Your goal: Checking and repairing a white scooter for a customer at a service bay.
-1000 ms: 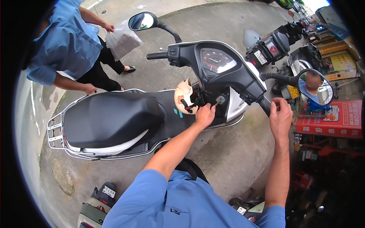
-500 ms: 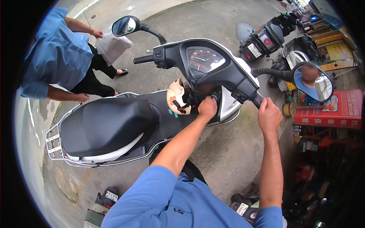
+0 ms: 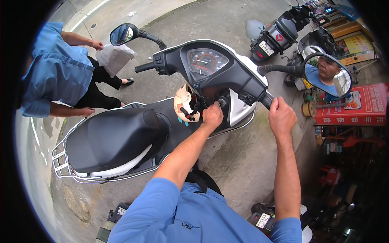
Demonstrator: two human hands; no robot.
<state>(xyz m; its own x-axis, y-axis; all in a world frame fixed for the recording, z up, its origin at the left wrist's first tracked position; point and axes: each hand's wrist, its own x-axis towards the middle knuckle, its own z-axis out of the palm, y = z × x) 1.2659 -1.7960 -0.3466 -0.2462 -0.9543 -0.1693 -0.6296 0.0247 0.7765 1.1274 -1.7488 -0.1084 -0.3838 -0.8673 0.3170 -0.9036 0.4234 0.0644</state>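
A white and black scooter point(image 3: 121, 146) stands in front of me, its dashboard point(image 3: 207, 61) facing up. My right hand point(image 3: 281, 117) is closed around the right handlebar grip point(image 3: 266, 100). My left hand point(image 3: 212, 116) is pinched at the key slot point(image 3: 221, 102) below the dashboard, fingers closed on what looks like the key. A cream helmet point(image 3: 184, 104) hangs on the hook just left of that hand. The black seat point(image 3: 113, 139) lies to the left.
A person in a blue shirt point(image 3: 56, 73) stands on the far side of the scooter holding a white bag point(image 3: 114, 58). Other scooters point(image 3: 275, 36) are parked at the upper right. A red box point(image 3: 356, 107) and shop goods crowd the right edge.
The view has shifted and closed in on the scooter. My left hand stays at the key slot and my right hand keeps its hold on the grip.
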